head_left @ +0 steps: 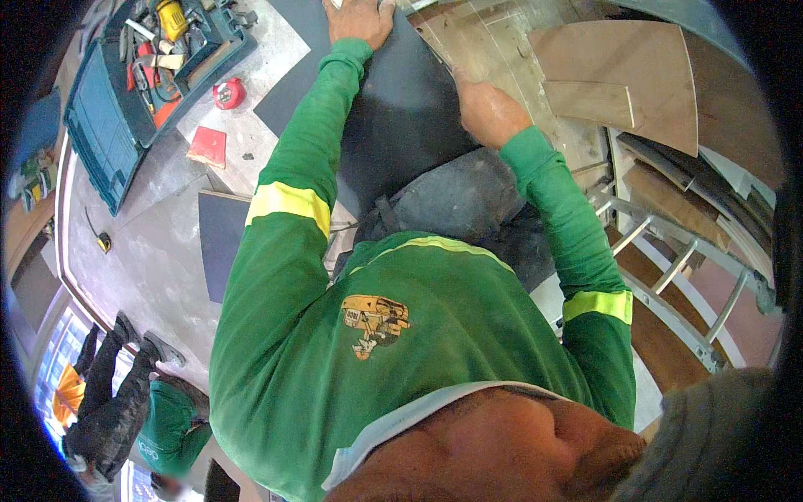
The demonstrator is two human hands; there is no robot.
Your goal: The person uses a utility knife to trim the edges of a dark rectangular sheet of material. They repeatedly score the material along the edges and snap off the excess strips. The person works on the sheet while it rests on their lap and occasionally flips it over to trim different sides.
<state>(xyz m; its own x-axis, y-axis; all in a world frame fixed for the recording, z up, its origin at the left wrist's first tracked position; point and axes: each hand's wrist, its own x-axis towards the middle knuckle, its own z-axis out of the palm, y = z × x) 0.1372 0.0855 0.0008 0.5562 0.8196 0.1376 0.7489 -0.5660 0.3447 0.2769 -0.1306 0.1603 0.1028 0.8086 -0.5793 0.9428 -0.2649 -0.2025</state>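
Observation:
A dark, smooth board lies in front of me and reaches back over my legs. My left hand rests on its far part, at the top edge of the view. Something small and pale shows by its fingers, which are mostly cut off. My right hand is curled at the board's right edge, thumb side along the rim. Its other fingers are hidden, and it appears to grip that edge.
On the left are an open blue toolbox with tools, a red tape measure, a red square piece and a yellow-black tape measure. At right stand wooden panels and an aluminium ladder. Two people are at lower left.

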